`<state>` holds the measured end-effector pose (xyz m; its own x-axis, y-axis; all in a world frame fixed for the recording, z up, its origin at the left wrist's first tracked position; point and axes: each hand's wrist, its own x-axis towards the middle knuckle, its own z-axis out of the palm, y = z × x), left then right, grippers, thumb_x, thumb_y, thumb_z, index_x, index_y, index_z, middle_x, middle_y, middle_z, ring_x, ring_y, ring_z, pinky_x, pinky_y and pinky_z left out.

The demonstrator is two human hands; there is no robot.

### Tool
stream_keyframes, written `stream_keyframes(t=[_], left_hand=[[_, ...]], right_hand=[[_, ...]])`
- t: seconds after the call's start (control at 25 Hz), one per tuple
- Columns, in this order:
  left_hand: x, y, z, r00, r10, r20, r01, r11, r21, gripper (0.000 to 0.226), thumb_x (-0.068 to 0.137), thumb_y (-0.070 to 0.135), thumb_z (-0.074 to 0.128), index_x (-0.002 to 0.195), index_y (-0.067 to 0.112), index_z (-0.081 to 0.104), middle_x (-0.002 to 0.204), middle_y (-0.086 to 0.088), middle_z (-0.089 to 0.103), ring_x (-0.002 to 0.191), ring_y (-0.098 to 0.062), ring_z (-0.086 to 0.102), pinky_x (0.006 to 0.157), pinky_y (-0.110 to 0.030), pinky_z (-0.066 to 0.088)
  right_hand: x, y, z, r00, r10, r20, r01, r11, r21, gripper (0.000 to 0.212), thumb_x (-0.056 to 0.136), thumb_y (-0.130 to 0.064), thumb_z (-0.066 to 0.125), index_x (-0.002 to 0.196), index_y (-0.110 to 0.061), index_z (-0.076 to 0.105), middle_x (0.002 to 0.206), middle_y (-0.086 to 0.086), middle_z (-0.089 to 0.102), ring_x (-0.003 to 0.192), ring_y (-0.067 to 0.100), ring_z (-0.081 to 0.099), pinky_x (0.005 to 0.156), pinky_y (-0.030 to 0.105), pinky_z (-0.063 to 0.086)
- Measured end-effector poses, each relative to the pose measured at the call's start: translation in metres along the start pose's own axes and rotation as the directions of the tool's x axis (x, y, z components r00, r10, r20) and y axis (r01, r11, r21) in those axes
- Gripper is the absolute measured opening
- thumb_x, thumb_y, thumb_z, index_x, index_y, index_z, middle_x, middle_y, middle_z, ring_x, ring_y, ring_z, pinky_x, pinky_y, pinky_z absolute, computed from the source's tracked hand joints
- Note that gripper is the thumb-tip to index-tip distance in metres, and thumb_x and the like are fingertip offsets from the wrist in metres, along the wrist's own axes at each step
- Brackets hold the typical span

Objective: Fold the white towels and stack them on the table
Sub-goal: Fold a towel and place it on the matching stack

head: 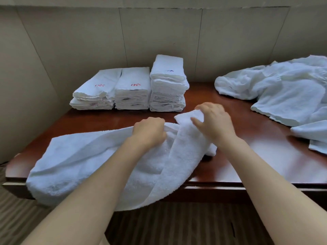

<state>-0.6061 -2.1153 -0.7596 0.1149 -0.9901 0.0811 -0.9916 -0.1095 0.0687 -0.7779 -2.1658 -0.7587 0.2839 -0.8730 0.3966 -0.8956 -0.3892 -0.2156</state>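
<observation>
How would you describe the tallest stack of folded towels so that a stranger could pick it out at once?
Look to the far edge of the reddish-brown table, against the wall, where three stacks of folded white towels stand in a row. Take the right-hand stack: it is the tallest, and its top towel bears a blue mark, not red.

Lying across the near left part of the table (pixel 247 152), hanging over its front edge: one towel (pixel 85 161). Resting on that towel near its middle: left hand (pixel 150 129), with right hand (pixel 214 121) just beside it on the right. Standing behind the hands, by the wall (pixel 88 41): three stacks of folded towels (pixel 132 89), side by side. Lying far right on the table: a loose pile of towels (pixel 283 89).
</observation>
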Motion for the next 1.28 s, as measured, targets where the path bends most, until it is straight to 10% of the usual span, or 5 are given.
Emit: stream_keyframes(t=[0.28,0.56,0.76,0.96,1.28], left_hand=[[0.015,-0.015,0.048,0.924,0.226,0.308,-0.169,0.965,-0.200,0.092,0.078,0.069,0.051,0.151,0.033,0.008,0.158,-0.001,0.011,0.145,-0.021,0.015,0.114,-0.045,0.025],[0.032,-0.004,0.048,0.953,0.109,0.281,-0.087,0.992,-0.091,0.079,0.088,0.057,0.045,0.150,0.036,0.000,0.157,-0.006,0.012,0.144,-0.029,0.014,0.112,-0.054,0.023],[0.025,0.030,0.027,0.996,0.085,0.021,-0.085,0.995,0.049,0.043,0.091,0.037,0.051,0.130,0.021,0.048,0.138,-0.006,0.045,0.130,-0.027,0.038,0.104,-0.040,0.035],[0.010,0.076,0.030,0.900,0.437,0.011,-0.430,0.890,-0.153,0.031,0.087,0.018,0.053,0.117,0.017,0.060,0.124,0.001,0.055,0.118,-0.020,0.050,0.093,-0.035,0.040],[0.007,0.070,0.007,0.853,0.397,0.338,-0.207,0.853,-0.479,0.044,0.097,0.053,0.035,0.119,0.025,0.061,0.121,0.005,0.058,0.108,-0.012,0.053,0.093,-0.027,0.037]], right_hand=[[0.009,0.014,0.016,0.864,0.223,0.452,-0.292,0.952,0.089,0.022,0.091,-0.040,0.055,0.082,-0.022,0.063,0.089,0.002,0.066,0.091,0.024,0.058,0.077,0.032,0.043],[0.000,0.047,-0.014,0.647,0.644,-0.407,-0.205,0.662,0.721,0.024,0.097,-0.017,0.045,0.098,0.001,0.061,0.107,0.017,0.059,0.104,0.029,0.052,0.075,0.015,0.026],[-0.029,0.092,-0.012,0.736,0.563,0.376,-0.677,0.616,0.402,0.047,0.080,-0.048,0.041,0.077,-0.005,0.059,0.075,0.013,0.061,0.070,0.031,0.058,0.072,0.034,0.044],[-0.024,0.099,-0.022,0.876,0.456,-0.155,-0.373,0.847,0.378,0.017,0.083,-0.030,0.056,0.087,-0.016,0.065,0.095,0.008,0.067,0.097,0.028,0.059,0.074,0.029,0.038],[-0.024,0.114,-0.005,0.868,0.456,0.195,-0.496,0.812,0.309,0.026,0.083,-0.036,0.066,0.072,-0.014,0.059,0.072,0.001,0.056,0.080,0.025,0.057,0.064,0.032,0.040]])
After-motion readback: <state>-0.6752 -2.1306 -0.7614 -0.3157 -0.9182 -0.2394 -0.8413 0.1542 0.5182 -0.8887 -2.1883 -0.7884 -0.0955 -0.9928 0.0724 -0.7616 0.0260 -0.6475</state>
